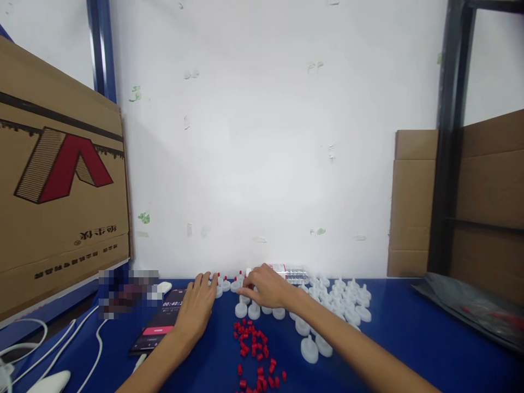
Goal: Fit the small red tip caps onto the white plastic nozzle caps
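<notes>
My left hand (195,310) lies with fingers stretched forward beside the phone, its fingertips by a few white nozzle lids with red tips (226,285). Over the front of that group, my right hand (267,287) is bent down, thumb and forefinger close together above a white nozzle lid (244,299). What those fingers pinch, if anything, is hidden. More plain white nozzle lids (309,349) stand under and beyond the right forearm, with a dense cluster to the right. Small red caps (254,346) are scattered on the blue table between my forearms.
A phone (158,322) showing a timer lies left, near white cables (100,344). Behind the right hand lies a clear bottle (295,274) against the wall. A large carton (65,164) stands left; a grey plastic bag (470,311) lies right on the blue table (393,338).
</notes>
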Demonstrator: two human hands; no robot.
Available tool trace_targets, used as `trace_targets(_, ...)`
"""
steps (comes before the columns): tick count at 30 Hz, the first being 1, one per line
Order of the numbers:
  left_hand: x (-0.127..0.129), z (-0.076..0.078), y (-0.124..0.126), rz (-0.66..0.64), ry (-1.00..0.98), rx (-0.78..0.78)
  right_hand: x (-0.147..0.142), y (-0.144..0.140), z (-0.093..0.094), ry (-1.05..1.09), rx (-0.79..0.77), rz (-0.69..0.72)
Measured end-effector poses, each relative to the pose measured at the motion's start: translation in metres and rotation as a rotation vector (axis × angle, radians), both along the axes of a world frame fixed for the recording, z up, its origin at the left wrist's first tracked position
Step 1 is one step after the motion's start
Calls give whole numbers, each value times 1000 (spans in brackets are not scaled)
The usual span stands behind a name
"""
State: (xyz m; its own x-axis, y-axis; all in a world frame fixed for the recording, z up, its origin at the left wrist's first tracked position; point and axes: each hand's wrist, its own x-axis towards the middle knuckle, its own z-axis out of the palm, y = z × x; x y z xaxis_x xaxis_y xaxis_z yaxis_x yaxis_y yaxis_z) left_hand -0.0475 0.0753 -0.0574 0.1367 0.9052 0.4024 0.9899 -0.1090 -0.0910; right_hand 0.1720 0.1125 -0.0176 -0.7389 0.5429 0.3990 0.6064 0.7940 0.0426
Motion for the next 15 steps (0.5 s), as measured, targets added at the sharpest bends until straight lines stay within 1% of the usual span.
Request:
trace_targets(5, -6, 1, -1, -27, 28, -18, 10, 7, 6, 17, 65, -13)
trace_targets(8, -10, 3, -2, -29, -20, 16, 13, 10, 10, 37, 95, -11)
trace_targets(11, -10, 10, -3, -65, -80, 74, 15, 9, 15, 61, 119, 4)
trace_targets(13, -5, 17, -5, -134, -117, 129, 16, 4, 18, 82, 134, 26)
trace_targets(14, -1, 20, -7, -214, -162, 186, 15, 1, 19, 90, 141, 43)
trace_targets(15, 5, 23, -10, -321, -225, 265, 14, -3, 20, 95, 149, 64)
